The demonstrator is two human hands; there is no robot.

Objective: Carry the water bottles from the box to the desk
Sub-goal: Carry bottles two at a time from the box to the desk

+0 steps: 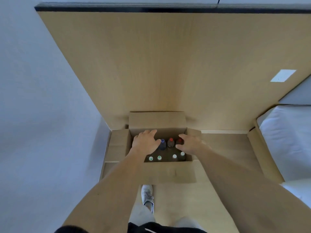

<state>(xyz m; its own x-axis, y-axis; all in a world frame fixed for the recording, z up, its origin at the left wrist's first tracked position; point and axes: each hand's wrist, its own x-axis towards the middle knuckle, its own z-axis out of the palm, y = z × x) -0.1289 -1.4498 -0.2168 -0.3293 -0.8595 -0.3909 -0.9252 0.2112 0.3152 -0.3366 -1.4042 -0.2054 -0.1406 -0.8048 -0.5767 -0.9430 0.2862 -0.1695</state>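
Right now, from the head view, both my arms reach down into the open cardboard box [158, 121], which sits on the floor against the wooden panel [151, 64], its flaps folded outward so the tops of the bottles are free to reach. My left hand [145, 142] is spread over the box's far left corner, fingers loosely splayed, thumb just beside the blue-capped bottle [162, 144]; that grip holds nothing yet. My right hand [189, 143] comes in at the box's far right corner, fingers and thumb curling about the red-capped bottle [179, 141]; whether that grip has closed on it I cannot tell, as the picture is soft there.

Another red-capped bottle [171, 142] stands between those two. Along the near side of the box stand four pale-capped bottles [159, 158], two with green on the cap. All stand upright, dark-bodied in the box's shadow, caps up, which suits a grasp from above. No counter is in view.
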